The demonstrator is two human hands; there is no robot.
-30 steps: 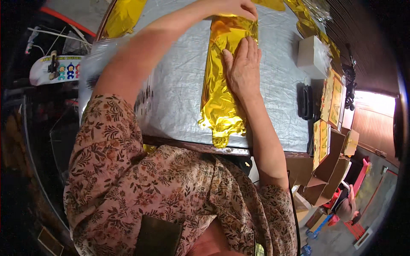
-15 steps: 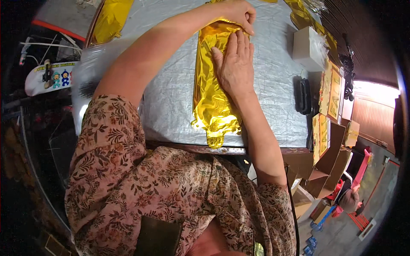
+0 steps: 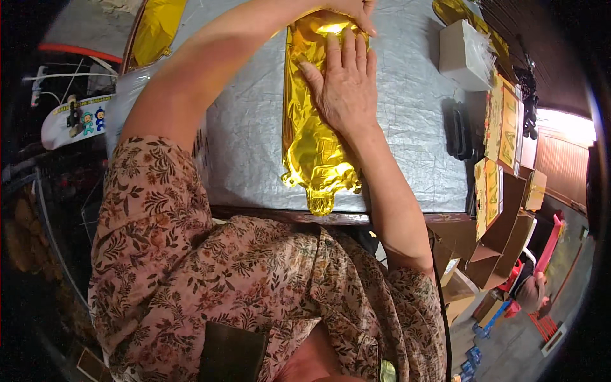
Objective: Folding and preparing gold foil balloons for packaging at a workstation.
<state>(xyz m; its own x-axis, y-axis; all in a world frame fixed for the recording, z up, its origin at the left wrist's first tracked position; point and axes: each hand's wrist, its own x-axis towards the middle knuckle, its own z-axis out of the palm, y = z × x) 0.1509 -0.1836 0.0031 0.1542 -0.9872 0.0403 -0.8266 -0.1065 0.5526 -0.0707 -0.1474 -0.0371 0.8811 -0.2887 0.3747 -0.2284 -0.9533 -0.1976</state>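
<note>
A shiny gold foil balloon [image 3: 312, 153], flat and uninflated, lies lengthwise on the grey-covered table, its rounded tab pointing toward me near the front edge. My right hand [image 3: 347, 89] rests flat on its upper right part, fingers stretched out and a little apart. Across the far end bends my left arm. My left hand [image 3: 358, 7] is at the balloon's far edge, partly cut off by the top of the picture. Its fingers are curled down by the foil there, closed on that edge as far as I can see.
Grey crinkled sheeting [image 3: 248, 140] covers the table. More gold foil [image 3: 156, 32] lies at the far left. To the right are a white box [image 3: 461, 54] with clear plastic, a black object [image 3: 457, 130] and cardboard boxes [image 3: 503, 235]. A white skateboard [image 3: 76, 121] is at left.
The view has shifted slightly, so the far end sits higher in the picture. My right hand is still flat on the foil, and my left hand stays at the far edge.
</note>
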